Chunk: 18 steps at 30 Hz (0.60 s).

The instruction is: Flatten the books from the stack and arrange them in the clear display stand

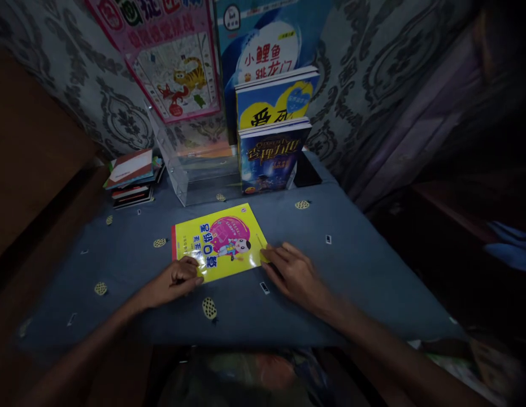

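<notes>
A yellow workbook (246,254) with a pink circle and a cartoon figure on its cover lies flat, turned sideways, on the blue tablecloth (330,288). My left hand (180,281) rests at its near left corner, fingers curled and closed on the edge. At the near right corner, my right hand (294,277) pinches the edge between thumb and fingers. Behind the workbook, a clear acrylic book rack (203,183) holds upright books: a dark blue book (269,164) in front, a blue and yellow book (263,104) behind it, and a pink picture book (173,73) at left.
A tall blue book (263,34) stands at the rack's back. Left of the rack is a small stack of books (133,172). A flat black object (307,171) lies to its right. Patterned wallpaper (368,62) rises behind the table, with a curtain (398,135) at right.
</notes>
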Motion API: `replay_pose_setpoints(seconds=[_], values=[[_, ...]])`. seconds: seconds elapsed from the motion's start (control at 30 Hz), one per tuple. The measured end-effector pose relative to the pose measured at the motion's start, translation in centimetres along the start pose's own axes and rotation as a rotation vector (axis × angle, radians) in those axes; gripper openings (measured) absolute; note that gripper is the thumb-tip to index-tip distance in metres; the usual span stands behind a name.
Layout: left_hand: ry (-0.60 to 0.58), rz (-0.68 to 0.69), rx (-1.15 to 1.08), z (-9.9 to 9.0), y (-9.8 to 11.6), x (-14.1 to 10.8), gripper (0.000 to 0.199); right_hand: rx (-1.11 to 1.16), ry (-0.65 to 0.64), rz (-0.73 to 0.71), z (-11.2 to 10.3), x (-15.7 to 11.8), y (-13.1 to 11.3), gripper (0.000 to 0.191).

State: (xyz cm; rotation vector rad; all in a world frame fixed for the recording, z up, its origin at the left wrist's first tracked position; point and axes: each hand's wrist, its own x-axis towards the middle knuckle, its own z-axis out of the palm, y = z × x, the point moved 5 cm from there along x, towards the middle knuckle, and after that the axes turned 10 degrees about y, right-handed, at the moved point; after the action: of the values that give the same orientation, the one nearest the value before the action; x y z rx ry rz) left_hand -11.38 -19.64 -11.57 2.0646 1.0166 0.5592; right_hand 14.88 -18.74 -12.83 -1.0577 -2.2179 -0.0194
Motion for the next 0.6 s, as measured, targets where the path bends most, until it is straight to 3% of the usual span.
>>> replay_pose_setpoints(seconds=[0.1,0.23,0.4,0.6], values=[[0.075,0.001,0.123,0.5,0.4,1.3,0.056,0.065,0.000,0.027,0.0,-0.1,0.3,0.026],[0.202,0.111,0.417,2.7,2.2,3.9,0.029,0.193,0.008,0.151,-0.3,0.5,2.1,0.031],[0.208,0.234,0.691,6.2,3.5,7.3,0.045,0.425,-0.003,0.333,-0.6,1.5,4.3,0.034],[0.237,0.316,0.918,7.5,3.9,8.9,0.039,0.602,-0.010,0.437,0.2,2.5,5.7,0.034]])
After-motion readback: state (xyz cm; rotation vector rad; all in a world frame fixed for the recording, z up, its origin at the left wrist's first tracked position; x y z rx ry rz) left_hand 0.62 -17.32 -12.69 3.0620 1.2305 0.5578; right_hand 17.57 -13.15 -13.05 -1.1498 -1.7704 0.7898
